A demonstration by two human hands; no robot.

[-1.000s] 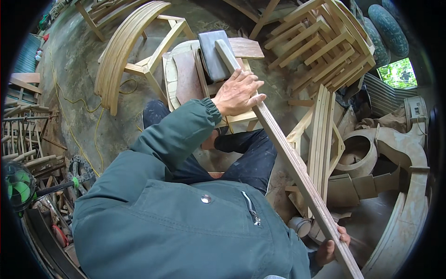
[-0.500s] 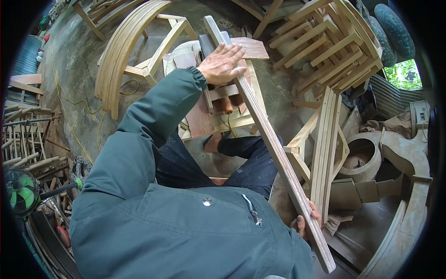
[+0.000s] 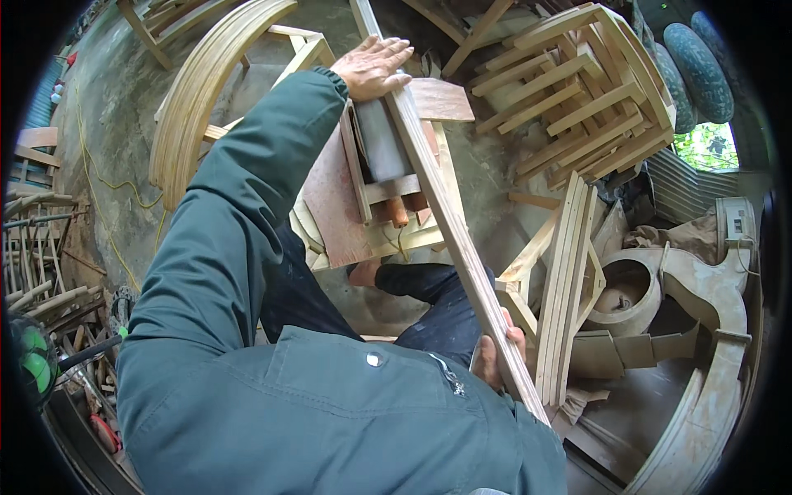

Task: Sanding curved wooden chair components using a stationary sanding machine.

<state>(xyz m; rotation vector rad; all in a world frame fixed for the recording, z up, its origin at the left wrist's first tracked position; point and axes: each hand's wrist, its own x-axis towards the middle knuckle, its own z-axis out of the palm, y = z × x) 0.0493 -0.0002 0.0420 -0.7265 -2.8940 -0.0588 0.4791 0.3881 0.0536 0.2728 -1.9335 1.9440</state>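
Observation:
A long, pale wooden bar [image 3: 443,209] lies slantwise before me, its far end running past the top edge of the view. My left hand [image 3: 371,68] rests flat on its far part, fingers stretched out and pressed together. Lower down, my right hand [image 3: 499,355] wraps round the bar near my body. Beneath and beside the bar is a grey roller-like part [image 3: 381,148] set in a wooden stand [image 3: 334,210]. An orange-brown cylinder [image 3: 398,212] sticks out at its near side. What the bar touches underneath is hidden.
Curved laminated wooden pieces [image 3: 202,91] stand at the far left. Stacked wooden frames [image 3: 569,91] fill the far right, with more straight bars [image 3: 568,280] leaning nearer. A dusty blower housing [image 3: 627,289] sits at right. A yellow cord [image 3: 99,194] and a green fan [image 3: 35,355] are at left.
The bar has slid away from me, its far end leaving the view. My right hand has moved forward and left with it; my left hand has shifted slightly farther, uncovering more of the grey part.

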